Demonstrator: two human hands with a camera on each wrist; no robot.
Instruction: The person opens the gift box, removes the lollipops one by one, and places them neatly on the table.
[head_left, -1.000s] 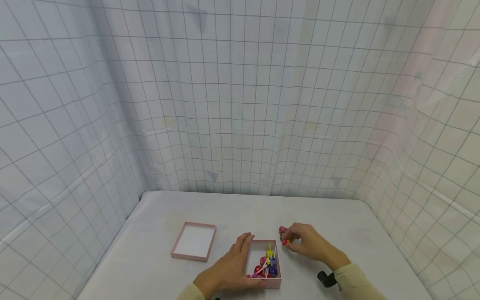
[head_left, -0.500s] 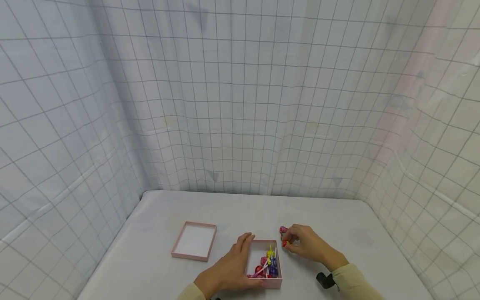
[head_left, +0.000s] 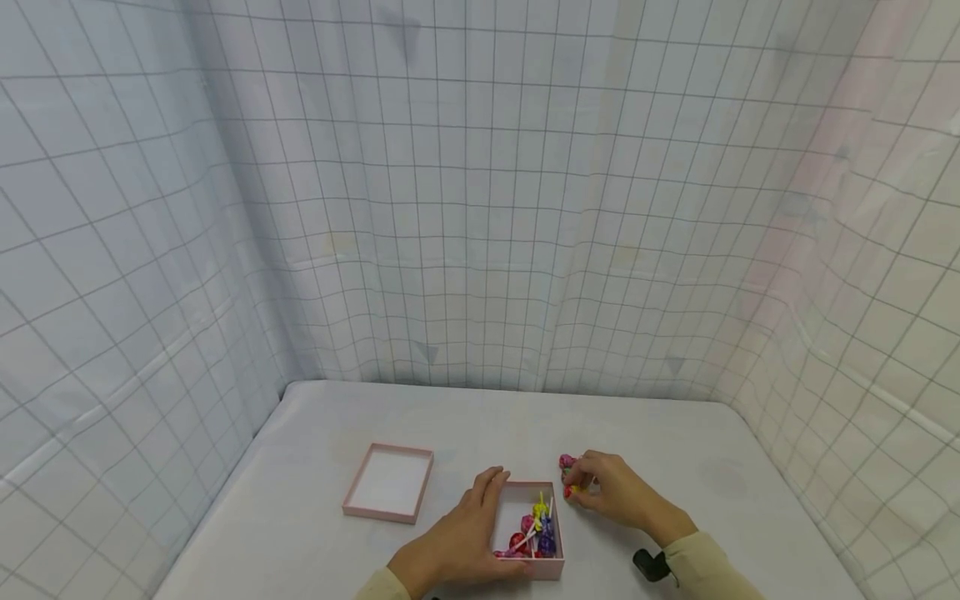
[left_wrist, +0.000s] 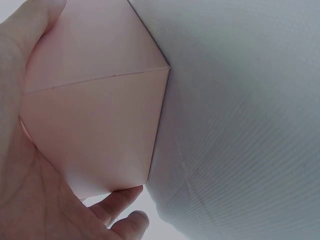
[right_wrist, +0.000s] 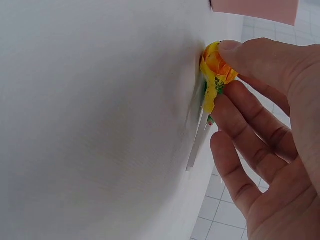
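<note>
Pinched between the right hand's (head_left: 617,493) thumb and fingers, a yellow-and-orange lollipop (right_wrist: 215,62) is low at the table (head_left: 480,425), just right of the pink box (head_left: 546,570), which the left hand (head_left: 461,535) grips around its left side. The candy looks light and hard, probably slippery in its wrapping; its round end (where the thumb presses) seems surer than the thin stick (right_wrist: 198,144). Pink candy (head_left: 567,460) crowds that hand, the box's right wall bars the way to the jumbled lollipops (head_left: 518,542) inside, and the lid (head_left: 388,481) lies well apart.
</note>
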